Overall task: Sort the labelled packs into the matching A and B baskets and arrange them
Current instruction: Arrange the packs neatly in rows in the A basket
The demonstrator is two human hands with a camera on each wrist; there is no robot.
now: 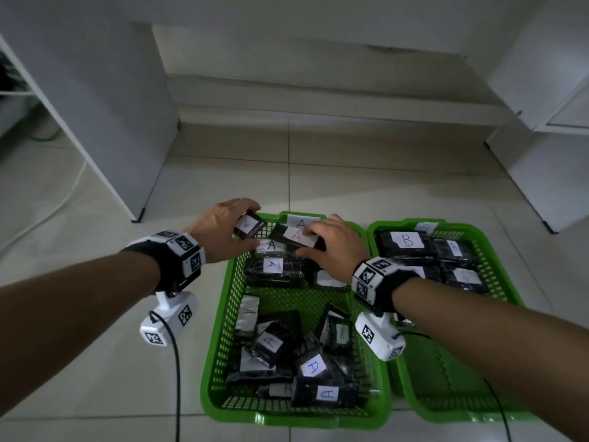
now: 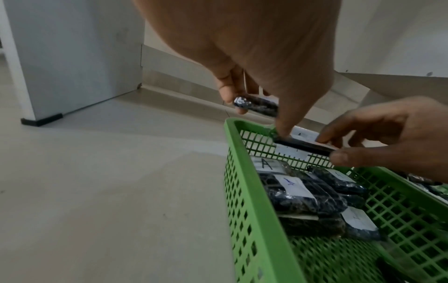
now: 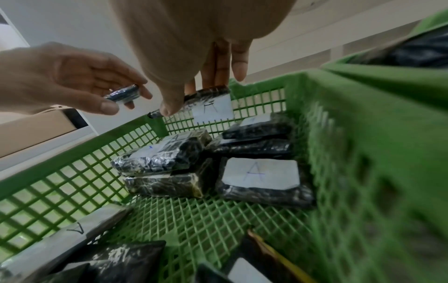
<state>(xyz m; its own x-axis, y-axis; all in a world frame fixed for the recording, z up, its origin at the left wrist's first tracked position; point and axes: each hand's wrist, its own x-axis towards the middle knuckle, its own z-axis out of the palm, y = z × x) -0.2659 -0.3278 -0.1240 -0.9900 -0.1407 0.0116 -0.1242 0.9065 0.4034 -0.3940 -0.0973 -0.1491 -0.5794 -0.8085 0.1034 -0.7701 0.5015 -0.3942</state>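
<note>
Got both hands over the far end of the A basket (image 1: 220,314) right now. My left hand (image 1: 220,232) has a small black pack (image 1: 249,225) pinched between thumb and fingertips, held just above the basket's far left corner, its white label with an A facing up. My right hand (image 1: 334,247) is on a second pack (image 1: 294,238), the one with the red A on its label; thumb on the near edge, fingers curled over the far edge, so it's clamped and tilted a bit, hanging over the packs already lying at that end. From the left wrist cam you can see the same thing: my left fingers (image 2: 227,92) wrapped round the small pack (image 2: 257,106) above the rim, and my right hand (image 2: 387,134) gripping the flat one (image 2: 305,146) edge-on. Under my hands there's a stacked group of A packs (image 1: 271,266) at the far end, and a messier pile (image 1: 287,355) at the near end, some tilted, some labels upside down. The B basket (image 1: 506,282) sits touching the A one on the right, with B packs (image 1: 404,242) lined up at its far end. Everything's on a tile floor (image 1: 95,362).
</note>
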